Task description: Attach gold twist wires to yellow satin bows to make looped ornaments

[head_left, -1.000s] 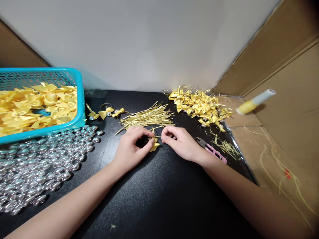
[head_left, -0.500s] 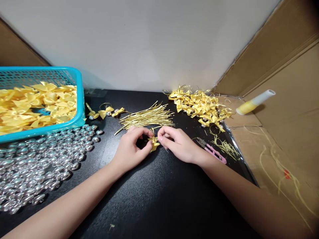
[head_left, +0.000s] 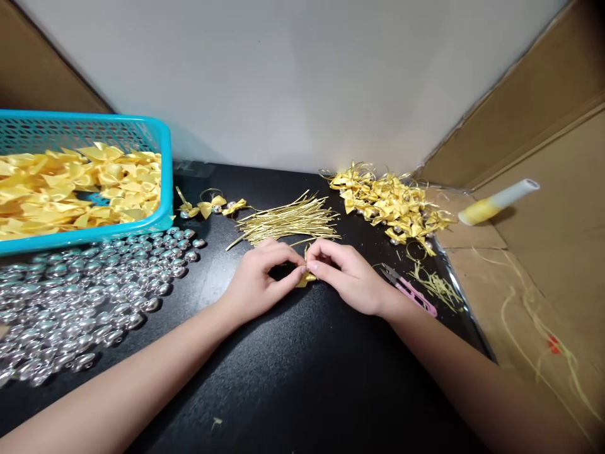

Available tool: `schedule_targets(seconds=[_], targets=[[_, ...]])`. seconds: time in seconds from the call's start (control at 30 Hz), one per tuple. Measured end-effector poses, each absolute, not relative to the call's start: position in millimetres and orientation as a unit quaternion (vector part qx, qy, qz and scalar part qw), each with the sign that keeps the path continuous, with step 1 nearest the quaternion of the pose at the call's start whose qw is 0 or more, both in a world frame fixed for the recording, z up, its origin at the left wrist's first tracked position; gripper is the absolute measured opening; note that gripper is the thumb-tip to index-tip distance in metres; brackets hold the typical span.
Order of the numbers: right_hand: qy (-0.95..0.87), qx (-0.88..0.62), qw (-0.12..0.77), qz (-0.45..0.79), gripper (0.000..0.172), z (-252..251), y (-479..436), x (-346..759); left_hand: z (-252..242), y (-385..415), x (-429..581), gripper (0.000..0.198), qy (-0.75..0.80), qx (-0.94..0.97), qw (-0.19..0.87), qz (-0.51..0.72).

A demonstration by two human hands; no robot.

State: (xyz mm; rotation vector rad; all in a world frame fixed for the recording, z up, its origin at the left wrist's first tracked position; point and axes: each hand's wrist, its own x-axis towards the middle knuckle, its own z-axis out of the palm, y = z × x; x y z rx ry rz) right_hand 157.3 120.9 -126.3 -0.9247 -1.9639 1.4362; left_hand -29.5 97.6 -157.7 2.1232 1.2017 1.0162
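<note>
Just in front of a bundle of gold cords (head_left: pixel 290 221), my two hands meet over a yellow ribbon bow (head_left: pixel 306 279). My left hand (head_left: pixel 262 274) pinches the bow between thumb and index finger. Thumb and fingertips of my right hand (head_left: pixel 347 274) are pressed together at the bow's right side, close to a thin gold cord (head_left: pixel 306 251) that rises from it. Much of the bow is covered by my fingers, and I cannot make out exactly what the right fingertips grip.
Left, a turquoise basket (head_left: pixel 166 170) holds yellow bows, with many silver beads (head_left: pixel 94 296) before it. Several finished bows (head_left: pixel 207 207) lie behind. At right are a pile of bows with beads (head_left: pixel 387 202), pink thread snips (head_left: pixel 418 296), cord scraps (head_left: pixel 439 287) and a thread spool (head_left: pixel 498 202).
The whole view has shifted, so things appear further right. My right fingers have come in against the left fingertips, and more of the bow is now covered.
</note>
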Motion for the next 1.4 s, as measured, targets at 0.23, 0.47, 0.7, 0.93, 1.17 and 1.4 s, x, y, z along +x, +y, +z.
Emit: schedule_targets(seconds=[0.23,0.47,0.7,0.93,1.17,1.4], targets=[[-0.672,-0.345,0.307,0.579,0.015,-128.0,125.6,160.6,-157.9,98.5,-27.9,0.013,0.464,0.770,0.260,0.352],[-0.622,-0.347,0.332,0.619,0.015,-127.8,130.7,162.3,-157.1,97.9,-29.0,0.014,0.474,0.766,0.267,0.344],[-0.498,-0.329,0.346,0.724,0.013,-129.1,132.8,163.2,-157.0,98.3,-28.4,0.015,0.475,0.769,0.267,0.333],[-0.550,-0.348,0.266,0.711,0.014,-122.5,141.1,174.4,-158.0,98.6,-28.3,0.011,0.464,0.777,0.255,0.341],[-0.751,-0.378,0.034,0.540,0.019,-107.2,147.5,191.6,-158.8,94.2,-27.6,0.014,0.496,0.747,0.242,0.369],[-0.778,-0.494,0.139,0.362,0.024,-115.3,131.1,173.9,-159.2,95.7,-25.6,0.007,0.592,0.726,0.162,0.310]])
